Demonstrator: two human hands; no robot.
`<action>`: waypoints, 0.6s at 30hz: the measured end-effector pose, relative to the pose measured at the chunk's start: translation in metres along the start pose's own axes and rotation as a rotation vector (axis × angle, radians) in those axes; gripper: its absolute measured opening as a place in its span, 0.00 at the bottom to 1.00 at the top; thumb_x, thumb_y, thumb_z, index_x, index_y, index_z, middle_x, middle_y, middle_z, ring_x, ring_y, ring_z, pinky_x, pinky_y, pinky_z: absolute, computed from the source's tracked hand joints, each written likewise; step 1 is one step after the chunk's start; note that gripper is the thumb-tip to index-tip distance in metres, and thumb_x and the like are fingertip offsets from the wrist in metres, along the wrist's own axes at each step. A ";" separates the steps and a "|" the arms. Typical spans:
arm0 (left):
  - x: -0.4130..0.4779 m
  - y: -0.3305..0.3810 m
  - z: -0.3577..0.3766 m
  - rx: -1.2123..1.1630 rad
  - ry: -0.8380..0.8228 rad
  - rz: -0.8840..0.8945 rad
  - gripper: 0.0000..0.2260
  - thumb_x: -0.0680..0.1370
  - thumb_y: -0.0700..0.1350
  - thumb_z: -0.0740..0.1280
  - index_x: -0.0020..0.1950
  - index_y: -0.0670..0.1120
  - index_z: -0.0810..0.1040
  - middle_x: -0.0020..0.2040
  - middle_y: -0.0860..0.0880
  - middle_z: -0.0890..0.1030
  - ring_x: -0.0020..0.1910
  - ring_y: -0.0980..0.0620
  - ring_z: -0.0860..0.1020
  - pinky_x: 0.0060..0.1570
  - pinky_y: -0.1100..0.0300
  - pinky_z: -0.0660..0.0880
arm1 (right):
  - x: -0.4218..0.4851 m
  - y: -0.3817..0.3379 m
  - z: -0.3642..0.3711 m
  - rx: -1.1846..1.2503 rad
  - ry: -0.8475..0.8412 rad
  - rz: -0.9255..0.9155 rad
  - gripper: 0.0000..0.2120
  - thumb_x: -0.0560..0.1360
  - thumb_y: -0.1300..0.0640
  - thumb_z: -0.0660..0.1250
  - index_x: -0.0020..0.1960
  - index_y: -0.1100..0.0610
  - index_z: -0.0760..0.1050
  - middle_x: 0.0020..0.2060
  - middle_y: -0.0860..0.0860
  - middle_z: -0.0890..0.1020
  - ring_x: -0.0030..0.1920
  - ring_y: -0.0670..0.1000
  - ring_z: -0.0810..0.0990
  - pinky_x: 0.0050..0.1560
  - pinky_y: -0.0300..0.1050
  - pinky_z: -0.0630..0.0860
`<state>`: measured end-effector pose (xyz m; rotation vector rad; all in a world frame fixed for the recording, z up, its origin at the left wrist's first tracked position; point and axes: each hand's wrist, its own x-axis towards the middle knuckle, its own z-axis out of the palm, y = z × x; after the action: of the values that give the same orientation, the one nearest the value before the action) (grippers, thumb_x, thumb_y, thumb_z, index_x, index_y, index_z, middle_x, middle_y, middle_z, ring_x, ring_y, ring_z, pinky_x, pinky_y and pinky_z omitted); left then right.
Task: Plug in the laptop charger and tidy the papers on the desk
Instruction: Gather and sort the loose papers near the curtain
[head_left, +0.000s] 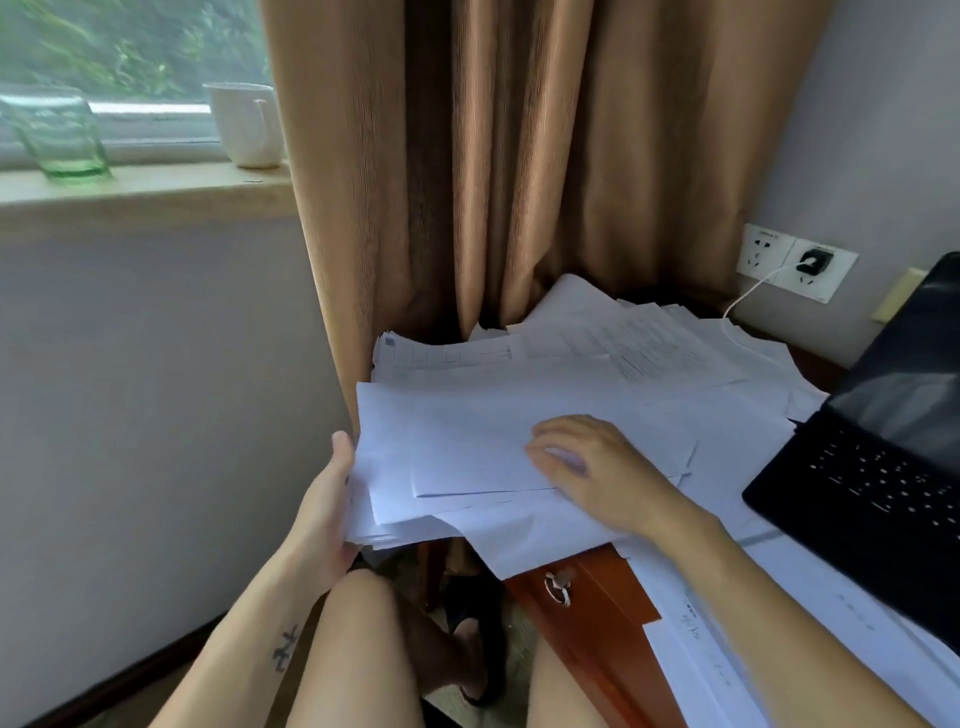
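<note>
Head view: the left hand (324, 512) braced the overhanging edge of the papers (467, 431), thumb straight, fingers hidden beneath; the right hand (589, 467) pressed loosely curved fingers on top. An uneven push could spill sheets off the desk (592, 597).

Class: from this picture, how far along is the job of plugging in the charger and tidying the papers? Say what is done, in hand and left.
Done: a plug sits in the socket; where its cable ends is hidden. In hand: the left hand holds the stack by its edge, the right hand rests on top. Left: loose sheets lie spread behind it and by the laptop.
</note>
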<state>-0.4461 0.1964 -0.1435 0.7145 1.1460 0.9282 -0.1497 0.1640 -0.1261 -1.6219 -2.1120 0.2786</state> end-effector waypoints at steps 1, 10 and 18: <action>0.000 0.001 0.000 -0.005 -0.022 0.000 0.28 0.82 0.69 0.55 0.63 0.52 0.83 0.56 0.47 0.87 0.52 0.44 0.86 0.50 0.48 0.78 | 0.001 0.005 -0.003 -0.087 0.066 0.021 0.16 0.82 0.45 0.63 0.65 0.50 0.80 0.65 0.45 0.79 0.69 0.47 0.72 0.66 0.28 0.54; -0.001 0.004 0.003 0.269 -0.120 0.102 0.14 0.82 0.37 0.69 0.65 0.51 0.79 0.56 0.50 0.88 0.54 0.45 0.87 0.61 0.45 0.79 | -0.004 0.028 -0.021 -0.278 -0.014 0.651 0.53 0.69 0.21 0.58 0.80 0.54 0.49 0.76 0.55 0.60 0.75 0.59 0.56 0.74 0.56 0.54; 0.005 -0.003 0.002 0.206 -0.104 0.108 0.16 0.84 0.37 0.65 0.67 0.55 0.78 0.59 0.50 0.87 0.57 0.44 0.85 0.64 0.39 0.77 | -0.002 0.050 -0.028 0.383 0.305 0.683 0.36 0.75 0.56 0.75 0.78 0.55 0.62 0.65 0.52 0.75 0.65 0.54 0.75 0.65 0.49 0.72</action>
<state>-0.4430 0.1992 -0.1474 0.9888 1.1291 0.8600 -0.0929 0.1732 -0.1238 -1.9360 -1.1450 0.5670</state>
